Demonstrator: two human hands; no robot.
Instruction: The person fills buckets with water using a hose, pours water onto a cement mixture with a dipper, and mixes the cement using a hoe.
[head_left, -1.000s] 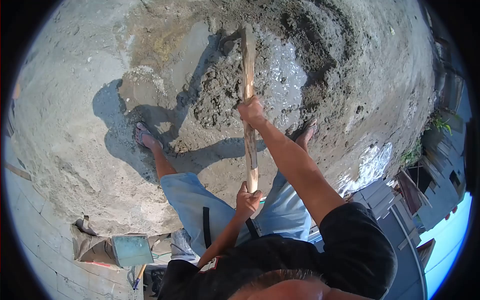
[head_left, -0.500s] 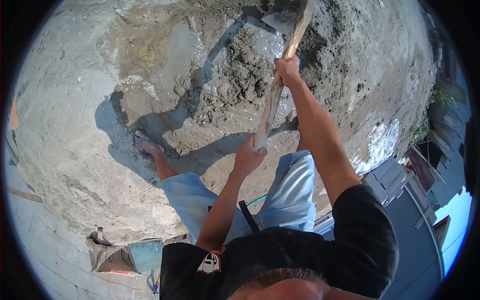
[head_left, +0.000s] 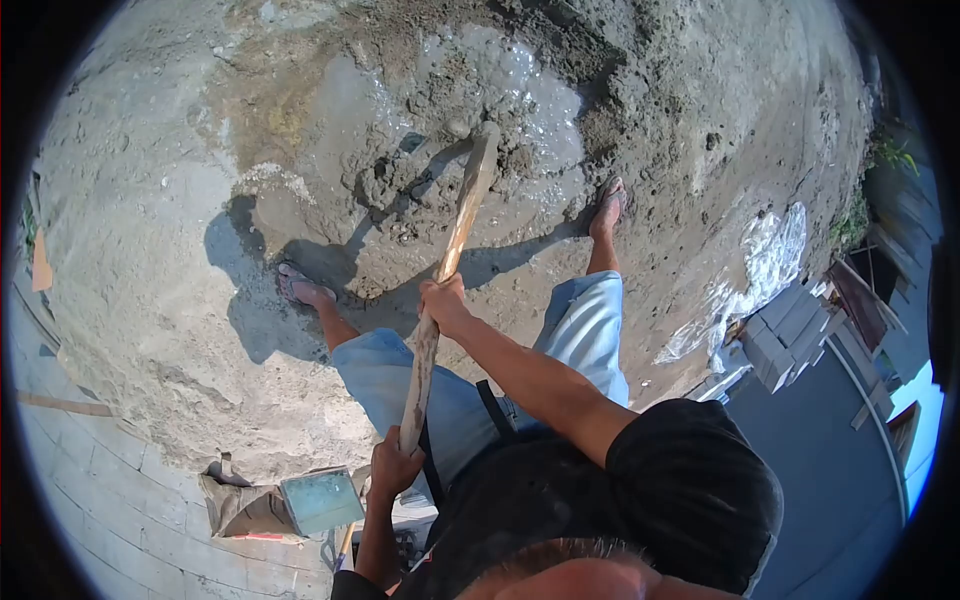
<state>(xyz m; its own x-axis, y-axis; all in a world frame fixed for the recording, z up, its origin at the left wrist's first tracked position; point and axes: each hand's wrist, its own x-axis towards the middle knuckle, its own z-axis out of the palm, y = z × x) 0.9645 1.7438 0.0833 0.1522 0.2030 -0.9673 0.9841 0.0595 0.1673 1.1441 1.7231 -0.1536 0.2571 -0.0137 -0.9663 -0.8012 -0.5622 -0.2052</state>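
Both hands hold a hoe with a long, rough wooden handle. My left hand is closed around the handle's near end, beside my left hip. Higher up the shaft, in front of my thighs, my right hand wraps round it. The hoe's far end reaches down to wet grey mortar spread on the ground. Its blade is mostly hidden in the lumpy mix and the handle's shadow.
My sandalled feet stand apart at the mix's near edge. Clear plastic sheeting and stacked grey blocks lie to the right. Near my left side are an open paper bag and a pale blue-green box. Paving borders the lower left.
The hoe has come down and back toward me, its head moving from the far side of the mix to its middle. Both hands have drawn nearer my body and to the left.
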